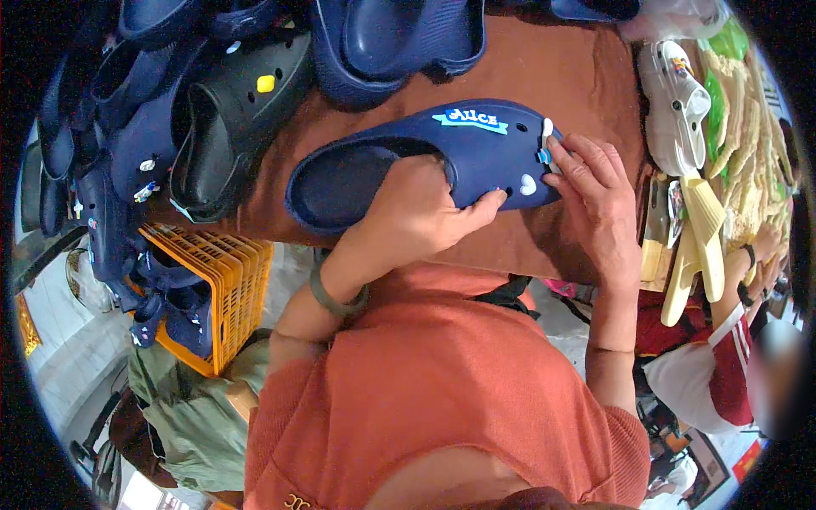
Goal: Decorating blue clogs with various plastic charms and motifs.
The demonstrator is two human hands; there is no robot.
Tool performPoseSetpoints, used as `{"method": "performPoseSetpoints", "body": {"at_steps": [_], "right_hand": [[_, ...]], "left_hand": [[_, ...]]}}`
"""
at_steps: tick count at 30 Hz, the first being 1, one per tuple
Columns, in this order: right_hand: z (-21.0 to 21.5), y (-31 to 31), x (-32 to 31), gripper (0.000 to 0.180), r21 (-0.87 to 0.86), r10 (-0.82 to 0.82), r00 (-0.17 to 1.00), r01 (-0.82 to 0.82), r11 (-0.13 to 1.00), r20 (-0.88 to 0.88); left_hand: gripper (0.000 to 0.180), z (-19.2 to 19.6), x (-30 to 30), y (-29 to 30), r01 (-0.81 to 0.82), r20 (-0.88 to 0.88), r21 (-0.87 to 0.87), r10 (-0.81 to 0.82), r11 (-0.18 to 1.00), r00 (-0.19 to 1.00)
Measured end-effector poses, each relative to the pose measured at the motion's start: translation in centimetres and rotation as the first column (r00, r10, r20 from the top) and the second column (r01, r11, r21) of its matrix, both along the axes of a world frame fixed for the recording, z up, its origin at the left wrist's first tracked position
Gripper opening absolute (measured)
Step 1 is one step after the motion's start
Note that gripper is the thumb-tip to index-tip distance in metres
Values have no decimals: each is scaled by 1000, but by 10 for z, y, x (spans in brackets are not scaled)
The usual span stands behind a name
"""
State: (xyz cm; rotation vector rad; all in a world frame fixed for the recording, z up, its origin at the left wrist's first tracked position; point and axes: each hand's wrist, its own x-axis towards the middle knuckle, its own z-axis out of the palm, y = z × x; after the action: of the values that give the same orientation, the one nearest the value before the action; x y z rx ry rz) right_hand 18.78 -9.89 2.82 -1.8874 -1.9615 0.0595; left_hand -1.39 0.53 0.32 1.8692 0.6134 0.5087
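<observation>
A navy foam clog [382,140] lies sideways on the brown cloth, its toe to the right. My left hand [416,204] reaches into its opening with the fingers hidden inside, while the thumb presses the outside of the upper near a hole. At the toe, my right hand [599,183] has its fingertips closed around a small blue-and-white shoe charm [544,156]. A white charm [546,129] sits just above it, and a white heart charm [528,184] below. Across the upper runs a light-blue banner charm [472,121] with white lettering.
Several navy clogs [374,51] crowd the far and left sides, with a black clog [238,127] among them. An orange crate [242,289] holds more at left. White clogs [676,106] and pale yellow sandals [701,229] lie at right, near another person's hand [765,242].
</observation>
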Motion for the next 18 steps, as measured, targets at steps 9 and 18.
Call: {"method": "performPoseSetpoints", "body": {"at_steps": [9,18], "right_hand": [[8,8,23,39,-118,216,963,-198,973,163],[23,28,25,33,-296,388,872,-302,906,299]], "left_hand": [[27,0,1,5,2,-149,-47,-9,999,989],[25,-4,2,8,18,-189,-46,-26,999,982]]}}
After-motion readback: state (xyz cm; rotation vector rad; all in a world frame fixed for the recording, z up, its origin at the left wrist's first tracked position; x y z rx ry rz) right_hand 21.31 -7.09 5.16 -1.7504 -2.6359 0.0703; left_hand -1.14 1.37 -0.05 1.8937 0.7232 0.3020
